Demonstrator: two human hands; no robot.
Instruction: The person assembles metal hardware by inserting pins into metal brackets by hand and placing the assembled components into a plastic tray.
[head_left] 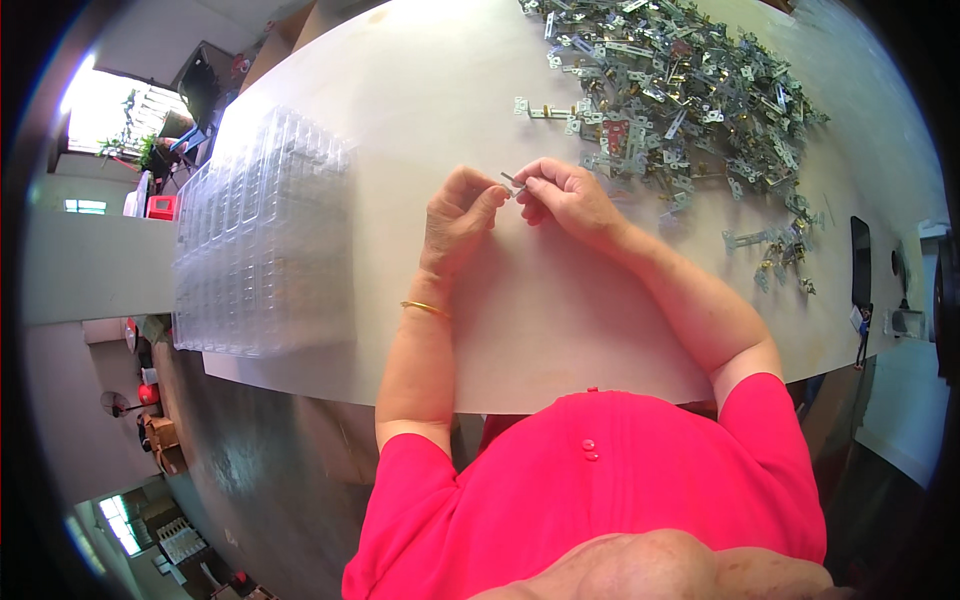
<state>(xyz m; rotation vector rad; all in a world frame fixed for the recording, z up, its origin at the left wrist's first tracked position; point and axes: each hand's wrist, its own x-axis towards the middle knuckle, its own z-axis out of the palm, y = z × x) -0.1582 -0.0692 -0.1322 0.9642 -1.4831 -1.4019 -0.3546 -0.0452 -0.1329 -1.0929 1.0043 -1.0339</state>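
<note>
Over the middle of the pale table, my two hands meet around a small metal part. My right hand pinches it between thumb and fingertips. My left hand, with a gold bangle above the wrist, is closed, its thumb and finger at the part's other end. Fingers cover most of the part, so its exact shape is hidden. Just beyond and to the right lies a large heap of small metal brackets, some with brass-coloured pieces. One loose bracket sticks out at the heap's left edge.
Clear plastic trays are stacked on the left side of the table. A small cluster of brackets lies to the right of my right forearm. Near the right edge is a black phone, with a blue-handled tool close by.
</note>
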